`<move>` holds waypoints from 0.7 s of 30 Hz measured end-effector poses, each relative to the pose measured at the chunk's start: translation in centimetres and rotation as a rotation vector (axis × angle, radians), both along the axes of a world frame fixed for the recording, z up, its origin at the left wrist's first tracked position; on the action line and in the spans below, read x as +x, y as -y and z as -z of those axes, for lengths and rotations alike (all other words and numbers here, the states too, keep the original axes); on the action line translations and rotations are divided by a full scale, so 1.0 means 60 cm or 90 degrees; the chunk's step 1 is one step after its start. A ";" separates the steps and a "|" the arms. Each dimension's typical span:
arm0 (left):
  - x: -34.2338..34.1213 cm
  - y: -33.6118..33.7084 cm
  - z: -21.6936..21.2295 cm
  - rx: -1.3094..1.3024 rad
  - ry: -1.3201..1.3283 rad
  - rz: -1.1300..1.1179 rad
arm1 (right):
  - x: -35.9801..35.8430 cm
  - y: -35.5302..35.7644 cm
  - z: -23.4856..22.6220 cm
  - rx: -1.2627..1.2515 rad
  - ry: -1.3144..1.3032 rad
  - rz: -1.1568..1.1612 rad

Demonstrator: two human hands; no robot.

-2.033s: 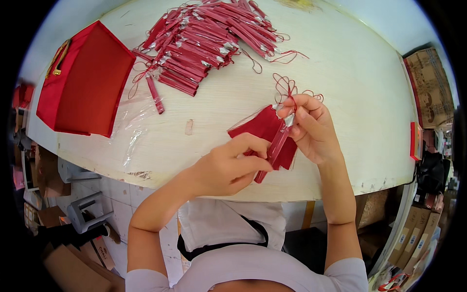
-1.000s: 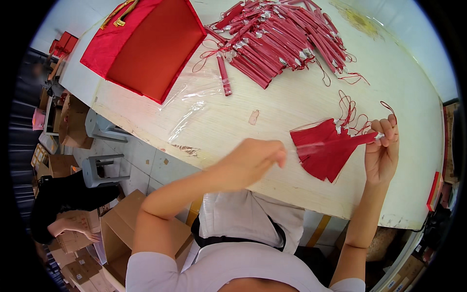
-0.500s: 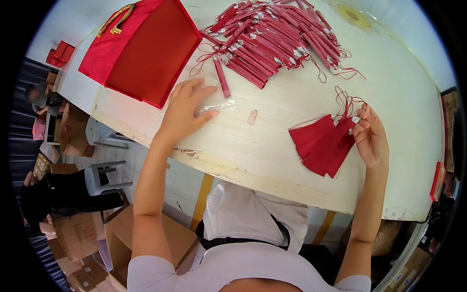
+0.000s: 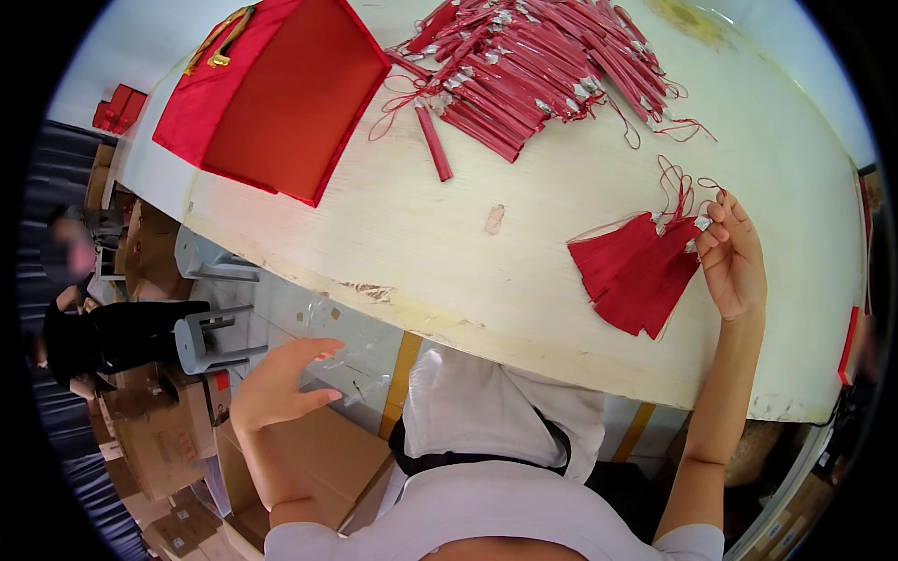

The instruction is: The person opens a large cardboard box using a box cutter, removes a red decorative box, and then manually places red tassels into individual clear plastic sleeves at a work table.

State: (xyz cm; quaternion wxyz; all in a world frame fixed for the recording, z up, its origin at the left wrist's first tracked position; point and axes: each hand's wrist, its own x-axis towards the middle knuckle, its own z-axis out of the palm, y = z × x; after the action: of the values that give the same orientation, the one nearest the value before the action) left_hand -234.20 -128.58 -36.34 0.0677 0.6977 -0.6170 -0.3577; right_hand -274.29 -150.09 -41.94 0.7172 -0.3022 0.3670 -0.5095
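Note:
My left hand (image 4: 281,383) is off the table's front edge, above an opened cardboard box, thumb and fingers apart. Just beyond its fingertips is a crumpled piece of clear plastic film (image 4: 360,379), against the floor and apart from the hand as far as I can see. At the right, my right hand (image 4: 734,257) pinches the silver-wrapped top of a red tassel. Several red tassels (image 4: 636,276) lie fanned out beside it, their thin cord loops (image 4: 678,187) pointing away from me. A single slim wrapped red tassel (image 4: 433,145) lies alone near the middle of the table.
A heap of wrapped tassels (image 4: 524,70) covers the far middle of the table (image 4: 468,271). Left of it stands a red fabric-covered box (image 4: 290,93) with a gold handle. Grey stools (image 4: 210,341), cartons (image 4: 150,439) and a person in black (image 4: 122,337) are at the left.
My left hand has drawn back from the tabletop past its front edge, and the clear plastic film has left the table. My right hand still holds the tassel, nearly in place.

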 end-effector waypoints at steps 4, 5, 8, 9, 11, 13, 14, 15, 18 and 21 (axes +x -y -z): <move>0.002 0.091 -0.016 -0.155 0.026 0.006 | 0.002 0.000 0.003 -0.041 -0.106 0.008; -0.006 0.134 -0.017 -0.227 0.037 0.019 | 0.003 0.001 0.002 -0.045 -0.113 0.012; -0.018 0.251 0.041 -0.526 0.039 0.105 | 0.018 0.001 0.004 -0.051 -0.127 0.005; -0.026 0.279 0.063 -0.567 0.067 0.123 | 0.020 0.001 0.006 -0.049 -0.130 0.003; -0.038 0.302 0.092 -0.492 0.140 0.147 | 0.022 0.000 0.005 -0.040 -0.130 0.008; -0.048 0.300 0.100 -0.446 0.206 0.134 | 0.021 -0.001 -0.004 -0.046 -0.140 0.008; -0.053 0.288 0.099 -0.421 0.210 0.125 | 0.021 -0.004 -0.006 -0.043 -0.141 0.011; -0.055 0.272 0.099 -0.394 0.212 0.115 | 0.020 -0.007 -0.008 -0.052 -0.139 0.012; -0.060 0.199 0.088 -0.318 0.221 0.117 | 0.019 -0.014 -0.013 -0.072 -0.134 0.008; -0.049 0.111 0.036 -0.043 0.127 0.090 | 0.022 -0.015 -0.017 -0.075 -0.129 -0.001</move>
State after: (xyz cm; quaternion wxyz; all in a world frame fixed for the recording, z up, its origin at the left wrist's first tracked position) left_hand -237.14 -135.25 -38.52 0.0042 0.6821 -0.6799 -0.2692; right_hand -272.95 -149.19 -40.90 0.6578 -0.3941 0.4070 -0.4963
